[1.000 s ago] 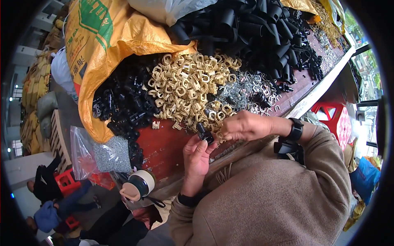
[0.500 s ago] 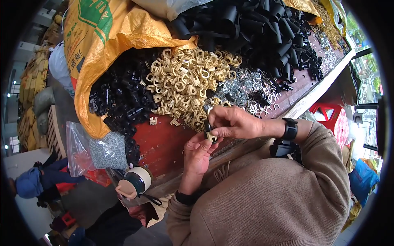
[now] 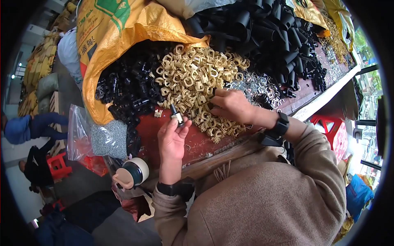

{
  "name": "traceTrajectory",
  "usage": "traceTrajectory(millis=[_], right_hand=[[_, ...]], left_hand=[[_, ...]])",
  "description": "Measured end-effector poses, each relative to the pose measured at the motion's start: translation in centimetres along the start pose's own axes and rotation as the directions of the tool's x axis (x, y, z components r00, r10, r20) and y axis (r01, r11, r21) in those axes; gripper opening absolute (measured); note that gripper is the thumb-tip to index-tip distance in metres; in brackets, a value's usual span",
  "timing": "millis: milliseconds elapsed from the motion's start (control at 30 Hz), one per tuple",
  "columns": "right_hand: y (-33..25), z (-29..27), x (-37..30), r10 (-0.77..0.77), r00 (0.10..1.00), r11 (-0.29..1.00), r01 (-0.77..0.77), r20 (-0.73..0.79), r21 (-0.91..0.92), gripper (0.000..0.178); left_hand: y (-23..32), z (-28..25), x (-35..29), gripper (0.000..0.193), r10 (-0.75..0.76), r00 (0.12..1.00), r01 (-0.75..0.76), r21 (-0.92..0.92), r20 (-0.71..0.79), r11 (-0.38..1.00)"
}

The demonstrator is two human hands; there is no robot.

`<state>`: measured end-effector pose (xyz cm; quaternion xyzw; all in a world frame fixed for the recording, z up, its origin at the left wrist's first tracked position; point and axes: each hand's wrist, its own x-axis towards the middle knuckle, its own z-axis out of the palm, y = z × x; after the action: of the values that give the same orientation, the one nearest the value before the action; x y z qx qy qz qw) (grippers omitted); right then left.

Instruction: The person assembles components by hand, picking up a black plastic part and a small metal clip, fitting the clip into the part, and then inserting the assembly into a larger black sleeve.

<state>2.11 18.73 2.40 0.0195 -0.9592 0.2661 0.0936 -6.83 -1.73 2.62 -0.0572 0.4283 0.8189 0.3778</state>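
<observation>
My left hand (image 3: 172,137) holds up a small black-and-cream plastic part (image 3: 177,115), pinched between thumb and fingers, its black stem pointing up. My right hand (image 3: 233,107) is over the right side of a heap of cream plastic loop-shaped pieces (image 3: 191,74). Its fingers are curled, and what they hold, if anything, is too small to make out. One loose cream piece (image 3: 158,112) lies on the red tabletop (image 3: 152,141) above my left hand. To the left of the heap lie many glossy black plastic parts (image 3: 127,86).
Small metal pieces (image 3: 250,84) and black tubes (image 3: 287,41) spread beyond my right hand. An orange woven sack (image 3: 96,74) opens at the left. A bag of grey bits (image 3: 108,139) and a lidded cup (image 3: 133,172) stand by the near left edge. Other people (image 3: 28,129) are far left.
My hands have parted. The left has moved left with the black-and-cream part, while the right has let go of it and reached up to the cream heap. The view has shifted slightly.
</observation>
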Motion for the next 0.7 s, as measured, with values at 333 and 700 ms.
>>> traceTrajectory(millis=[333, 700], right_hand=[[-0.9, 1.4, 0.2, -0.075, 0.992, 0.958, 0.044, -0.098, -0.284, 0.019], [-0.3, -1.7, -2.1, 0.208, 0.957, 0.418, -0.275, 0.203, 0.866, 0.012]], left_hand=[[-1.7, 0.3, -0.6, 0.015, 0.009, 0.999, -0.013, 0.084, 0.047, 0.996], [-2.1, 2.3, -2.2, 0.015, -0.045, 0.989, 0.025, 0.141, 0.144, 0.990]])
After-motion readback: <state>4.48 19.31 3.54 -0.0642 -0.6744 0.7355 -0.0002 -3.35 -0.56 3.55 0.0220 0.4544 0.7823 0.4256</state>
